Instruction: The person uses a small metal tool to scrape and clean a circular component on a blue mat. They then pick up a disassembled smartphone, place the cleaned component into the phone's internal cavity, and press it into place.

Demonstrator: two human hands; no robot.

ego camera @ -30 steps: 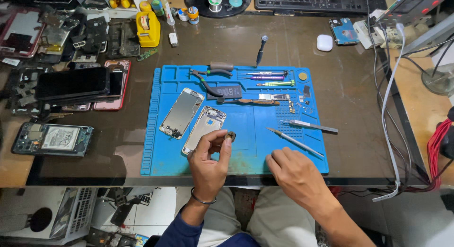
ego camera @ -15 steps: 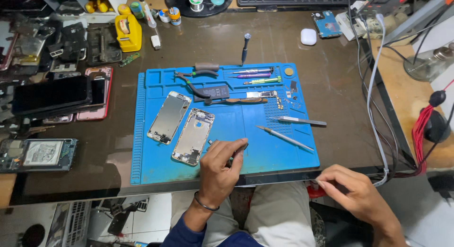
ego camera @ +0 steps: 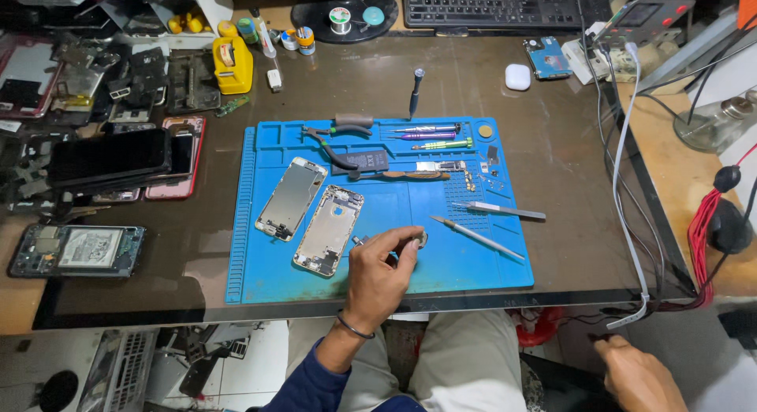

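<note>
1. A black phone screen, dark and rectangular, lies near the tabletop's left edge on a pile of phones.
2. An opened phone at the front left corner bears a pale rectangular label on its battery.
3. A black battery with a small light label lies on the blue mat.
4. A small meter screen sits at the back right corner, dark grey.

Right hand has dropped below the desk (off the mat).
</note>
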